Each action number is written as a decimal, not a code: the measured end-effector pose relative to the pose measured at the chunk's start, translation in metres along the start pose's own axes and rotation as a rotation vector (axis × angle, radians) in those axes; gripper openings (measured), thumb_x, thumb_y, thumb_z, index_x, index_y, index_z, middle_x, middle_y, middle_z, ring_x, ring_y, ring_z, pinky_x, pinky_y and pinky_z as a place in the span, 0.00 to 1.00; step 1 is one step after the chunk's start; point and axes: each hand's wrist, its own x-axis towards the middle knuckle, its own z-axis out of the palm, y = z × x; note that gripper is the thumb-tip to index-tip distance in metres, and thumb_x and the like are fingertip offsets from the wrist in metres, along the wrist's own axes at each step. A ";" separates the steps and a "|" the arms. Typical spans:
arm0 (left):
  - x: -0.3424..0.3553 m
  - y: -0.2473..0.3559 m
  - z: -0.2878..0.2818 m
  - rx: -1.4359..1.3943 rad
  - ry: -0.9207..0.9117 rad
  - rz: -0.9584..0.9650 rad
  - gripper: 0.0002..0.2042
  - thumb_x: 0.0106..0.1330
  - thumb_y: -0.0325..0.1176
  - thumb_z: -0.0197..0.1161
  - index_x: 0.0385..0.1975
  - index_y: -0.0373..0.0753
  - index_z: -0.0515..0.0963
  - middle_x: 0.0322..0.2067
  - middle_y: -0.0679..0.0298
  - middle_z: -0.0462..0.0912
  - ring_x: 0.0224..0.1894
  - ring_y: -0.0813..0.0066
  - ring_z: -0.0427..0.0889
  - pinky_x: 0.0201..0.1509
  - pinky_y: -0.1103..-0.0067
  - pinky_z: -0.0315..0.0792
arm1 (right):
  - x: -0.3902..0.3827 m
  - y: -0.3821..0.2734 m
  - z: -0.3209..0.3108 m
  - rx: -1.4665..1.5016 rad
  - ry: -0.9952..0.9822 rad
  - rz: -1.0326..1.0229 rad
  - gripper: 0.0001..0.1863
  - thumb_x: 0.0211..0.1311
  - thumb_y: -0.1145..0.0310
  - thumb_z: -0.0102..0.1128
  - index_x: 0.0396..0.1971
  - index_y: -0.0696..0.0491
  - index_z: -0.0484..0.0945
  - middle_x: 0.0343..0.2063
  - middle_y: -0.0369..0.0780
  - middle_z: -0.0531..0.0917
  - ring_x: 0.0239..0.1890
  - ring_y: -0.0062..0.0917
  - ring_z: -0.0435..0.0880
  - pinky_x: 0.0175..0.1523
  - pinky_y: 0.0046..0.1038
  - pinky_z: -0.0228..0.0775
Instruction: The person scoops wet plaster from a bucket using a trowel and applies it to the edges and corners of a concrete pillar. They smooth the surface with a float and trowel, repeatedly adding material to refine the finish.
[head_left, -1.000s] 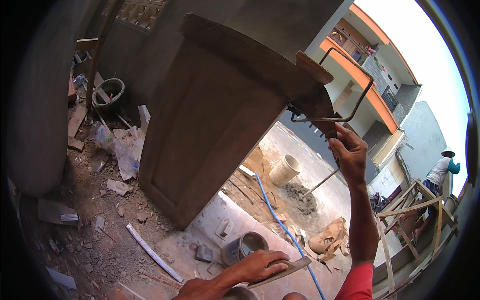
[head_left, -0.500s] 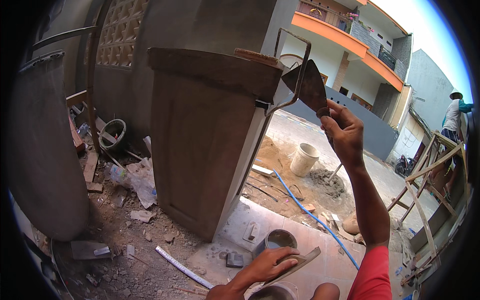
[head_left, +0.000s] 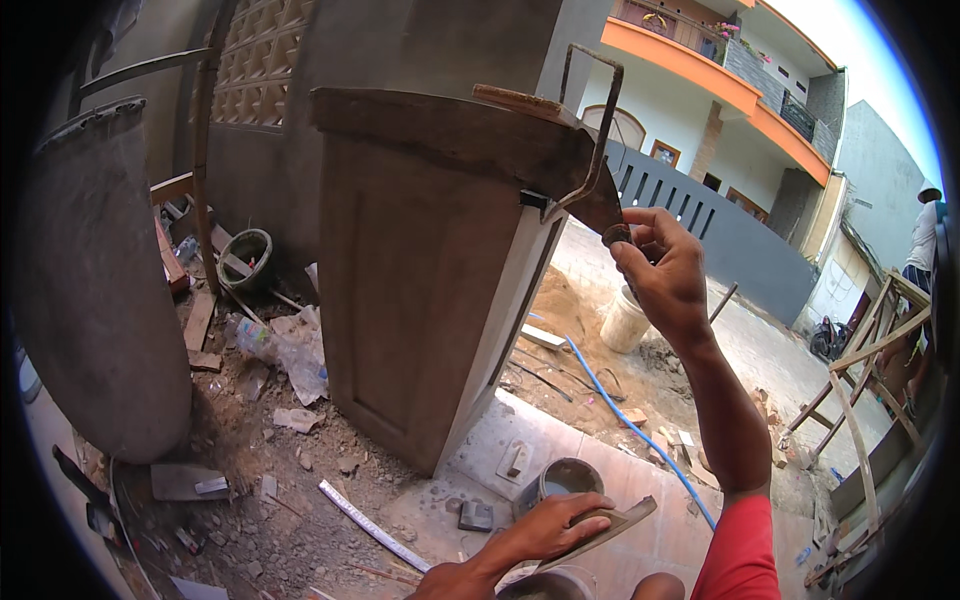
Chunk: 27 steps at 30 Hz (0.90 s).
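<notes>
My right hand (head_left: 660,270) grips a putty knife (head_left: 595,195) by its handle. Its dark blade lies against the top corner of a grey-brown plastered pillar (head_left: 410,290), partly behind a bent metal rod clamp (head_left: 606,125). A thin wooden strip (head_left: 525,100) rests on the pillar's top. Low in the view, my left hand (head_left: 555,525) is closed round a flat trowel-like board (head_left: 615,530), whose underside I cannot see. Beneath and beside that hand stand two buckets: a dark bucket (head_left: 570,480) and another bucket (head_left: 550,584) cut off by the lower edge.
Rubble and plastic bags (head_left: 290,350) litter the ground on the left, near a dark pail (head_left: 245,255). A blue hose (head_left: 640,435) crosses the tiles. Beyond the pillar are a white bucket (head_left: 625,322) and sand. At right, a person (head_left: 925,240) is by wooden scaffolding (head_left: 860,350).
My right hand has moved down and left, bringing the putty knife's blade from beside the clamp to the pillar's corner. The left hand still holds the board; the view has shifted slightly.
</notes>
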 end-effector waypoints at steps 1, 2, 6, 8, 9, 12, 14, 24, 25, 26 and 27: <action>0.001 -0.001 0.001 -0.001 -0.004 -0.005 0.16 0.68 0.39 0.58 0.50 0.37 0.76 0.42 0.52 0.82 0.46 0.59 0.81 0.51 0.71 0.72 | 0.001 -0.003 -0.001 -0.027 0.000 0.005 0.14 0.55 0.74 0.63 0.43 0.57 0.79 0.23 0.38 0.80 0.26 0.20 0.78 0.35 0.25 0.71; 0.003 -0.003 0.002 -0.012 0.001 -0.004 0.16 0.68 0.38 0.58 0.51 0.37 0.76 0.42 0.52 0.82 0.45 0.59 0.82 0.51 0.71 0.72 | 0.002 -0.006 -0.002 -0.055 0.001 0.010 0.14 0.55 0.74 0.62 0.43 0.57 0.79 0.23 0.38 0.80 0.26 0.20 0.78 0.35 0.25 0.71; 0.001 -0.004 -0.002 0.014 0.016 -0.008 0.16 0.67 0.37 0.59 0.51 0.38 0.76 0.42 0.53 0.83 0.44 0.62 0.82 0.49 0.72 0.73 | 0.002 -0.007 0.001 -0.088 0.056 -0.104 0.13 0.56 0.74 0.61 0.43 0.57 0.78 0.19 0.40 0.78 0.23 0.22 0.76 0.32 0.27 0.69; 0.001 -0.001 -0.004 0.014 0.014 -0.016 0.16 0.66 0.37 0.60 0.51 0.38 0.76 0.42 0.54 0.83 0.43 0.63 0.82 0.49 0.73 0.73 | 0.006 0.000 -0.007 -0.038 0.152 -0.119 0.13 0.57 0.75 0.61 0.43 0.57 0.78 0.21 0.38 0.78 0.24 0.19 0.76 0.31 0.26 0.69; 0.000 0.003 -0.005 -0.002 0.007 -0.034 0.16 0.66 0.37 0.60 0.51 0.38 0.77 0.42 0.54 0.83 0.43 0.64 0.83 0.48 0.73 0.73 | 0.005 0.005 -0.013 0.023 0.185 -0.096 0.13 0.57 0.75 0.62 0.43 0.57 0.78 0.22 0.37 0.78 0.25 0.19 0.77 0.31 0.25 0.69; -0.003 0.005 -0.006 0.000 0.040 -0.048 0.16 0.66 0.37 0.60 0.51 0.39 0.77 0.41 0.54 0.83 0.42 0.65 0.83 0.47 0.74 0.74 | -0.006 0.018 -0.020 0.159 0.216 -0.046 0.14 0.57 0.78 0.62 0.44 0.54 0.76 0.28 0.35 0.77 0.27 0.15 0.76 0.33 0.20 0.70; -0.008 0.004 -0.009 0.051 0.072 -0.049 0.16 0.65 0.36 0.61 0.51 0.40 0.77 0.39 0.54 0.83 0.41 0.64 0.83 0.46 0.74 0.74 | -0.021 0.024 -0.016 0.121 0.185 -0.070 0.14 0.56 0.80 0.61 0.44 0.53 0.77 0.29 0.35 0.76 0.29 0.16 0.77 0.34 0.19 0.71; -0.005 0.007 -0.006 0.096 0.167 -0.131 0.16 0.66 0.39 0.60 0.50 0.40 0.77 0.40 0.55 0.83 0.42 0.63 0.83 0.48 0.73 0.74 | -0.044 0.040 0.019 -0.010 0.237 -0.248 0.16 0.51 0.86 0.57 0.40 0.54 0.80 0.32 0.41 0.74 0.32 0.29 0.81 0.37 0.28 0.75; -0.004 0.005 -0.005 0.090 0.190 -0.146 0.16 0.66 0.39 0.60 0.50 0.40 0.77 0.40 0.55 0.83 0.42 0.64 0.83 0.48 0.74 0.74 | -0.045 0.041 0.022 0.004 0.234 -0.255 0.16 0.51 0.86 0.57 0.40 0.55 0.79 0.32 0.41 0.74 0.32 0.29 0.81 0.37 0.28 0.76; -0.004 0.004 -0.005 0.083 0.213 -0.161 0.16 0.66 0.40 0.60 0.50 0.40 0.77 0.40 0.56 0.83 0.42 0.65 0.83 0.48 0.74 0.74 | -0.047 0.043 0.024 0.017 0.233 -0.261 0.17 0.51 0.86 0.57 0.41 0.55 0.79 0.32 0.41 0.74 0.33 0.29 0.82 0.38 0.27 0.76; -0.003 0.004 -0.005 0.066 0.219 -0.199 0.16 0.66 0.40 0.60 0.50 0.39 0.77 0.40 0.56 0.84 0.42 0.67 0.83 0.48 0.74 0.74 | -0.049 0.043 0.024 0.022 0.233 -0.268 0.17 0.51 0.86 0.57 0.41 0.55 0.79 0.33 0.41 0.74 0.33 0.29 0.82 0.38 0.27 0.76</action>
